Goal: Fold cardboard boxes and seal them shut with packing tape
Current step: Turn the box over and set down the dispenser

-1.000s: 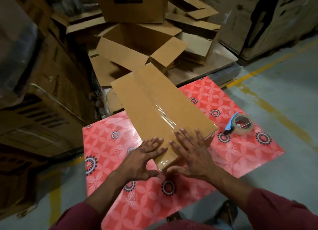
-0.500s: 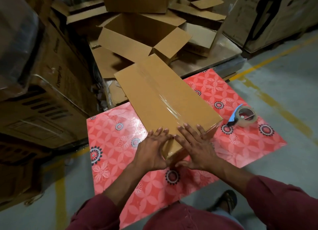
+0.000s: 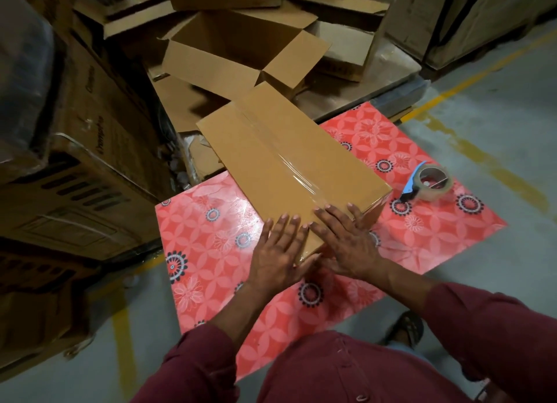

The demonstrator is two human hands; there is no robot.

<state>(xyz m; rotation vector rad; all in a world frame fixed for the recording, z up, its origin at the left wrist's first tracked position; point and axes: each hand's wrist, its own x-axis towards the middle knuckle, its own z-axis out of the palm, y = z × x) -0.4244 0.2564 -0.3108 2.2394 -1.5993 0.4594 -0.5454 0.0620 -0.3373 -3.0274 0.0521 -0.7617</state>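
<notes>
Both hands have slid up the box on the red mat: left hand and right hand press flat, fingers straight; top seam looks taped, likely only end-smoothing left, dispenser idle

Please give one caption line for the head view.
Both hands, left hand and right hand, press clear tape on a closed cardboard box.

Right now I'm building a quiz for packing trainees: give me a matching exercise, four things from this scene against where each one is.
1. taped box
2. tape roll
3. open box
4. left hand

A. beyond the mat, flaps up
B. lying across the red mat
C. on the mat, right of the taped box
D. flat on the taped box's near end

Pairs: 1-B, 2-C, 3-A, 4-D
</notes>
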